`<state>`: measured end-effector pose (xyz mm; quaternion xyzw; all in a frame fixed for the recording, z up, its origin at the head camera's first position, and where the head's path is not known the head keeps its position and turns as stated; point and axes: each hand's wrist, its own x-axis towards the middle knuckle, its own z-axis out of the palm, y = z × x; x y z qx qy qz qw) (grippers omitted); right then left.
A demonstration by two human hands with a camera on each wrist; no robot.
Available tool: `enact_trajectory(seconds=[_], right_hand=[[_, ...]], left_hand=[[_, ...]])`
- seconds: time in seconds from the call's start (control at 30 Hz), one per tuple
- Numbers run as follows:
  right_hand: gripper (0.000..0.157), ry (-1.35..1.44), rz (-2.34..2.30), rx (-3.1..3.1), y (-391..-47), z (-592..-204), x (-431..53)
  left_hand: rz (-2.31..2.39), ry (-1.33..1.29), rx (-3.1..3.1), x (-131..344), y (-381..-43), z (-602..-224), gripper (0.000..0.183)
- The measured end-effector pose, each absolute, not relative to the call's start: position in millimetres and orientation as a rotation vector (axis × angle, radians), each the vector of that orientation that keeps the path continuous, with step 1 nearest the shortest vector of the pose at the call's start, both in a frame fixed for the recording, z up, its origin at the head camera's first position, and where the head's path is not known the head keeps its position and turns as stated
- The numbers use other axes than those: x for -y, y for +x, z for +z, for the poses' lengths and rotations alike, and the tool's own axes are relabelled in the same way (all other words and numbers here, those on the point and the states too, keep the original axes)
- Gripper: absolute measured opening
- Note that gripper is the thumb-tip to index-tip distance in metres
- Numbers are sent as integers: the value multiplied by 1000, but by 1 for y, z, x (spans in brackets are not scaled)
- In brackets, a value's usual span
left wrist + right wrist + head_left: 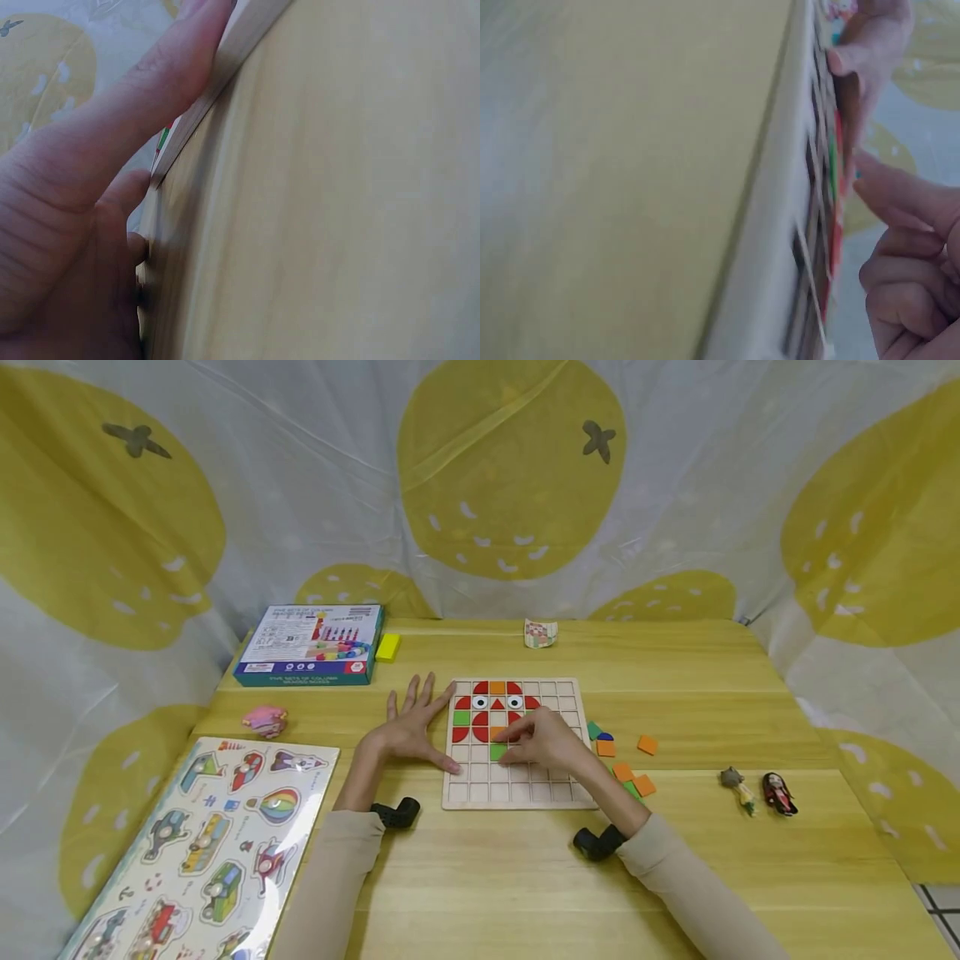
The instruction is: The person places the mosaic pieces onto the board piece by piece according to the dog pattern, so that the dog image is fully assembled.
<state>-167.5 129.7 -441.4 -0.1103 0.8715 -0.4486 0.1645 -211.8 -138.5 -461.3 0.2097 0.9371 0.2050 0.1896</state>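
A wooden grid board (472, 793) lies on the table, its upper cells filled with red, orange and green tiles and two eye tiles that form a face. Spread out along the board's left side is my left hand (408, 731), its thumb resting on the edge; the left wrist view shows that thumb (161, 79) against the board's side. Over the middle of the board, my right hand (543, 739) pinches a green square tile (497, 752) between thumb and index finger, just below an orange tile (496, 733). Its other fingers (904, 292) are curled in.
Loose orange tiles (647, 744) and some green and blue ones lie right of the board. Two small figurines (778, 794) are farther right. A boxed set (307, 647), a yellow block (387, 647), a pink toy (266, 721) and a picture puzzle (225, 835) occupy the left. A patterned paper piece (540, 633) sits behind.
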Motion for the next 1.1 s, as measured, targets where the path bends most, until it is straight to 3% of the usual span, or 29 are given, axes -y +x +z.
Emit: enact_trajectory(seconds=[0.4,0.83,1.1], right_hand=[[32,-203,-1300,-2443,-139,-434,-262],[22,-45,-1288,-2403,-144,-450,-271],[33,-32,-1253,-2440,-146,-446,-278]], left_hand=[[547,590,-2654,144,-213,-458,135],[559,594,-2634,141,-209,-459,134],[561,594,-2633,138,-210,-459,135]])
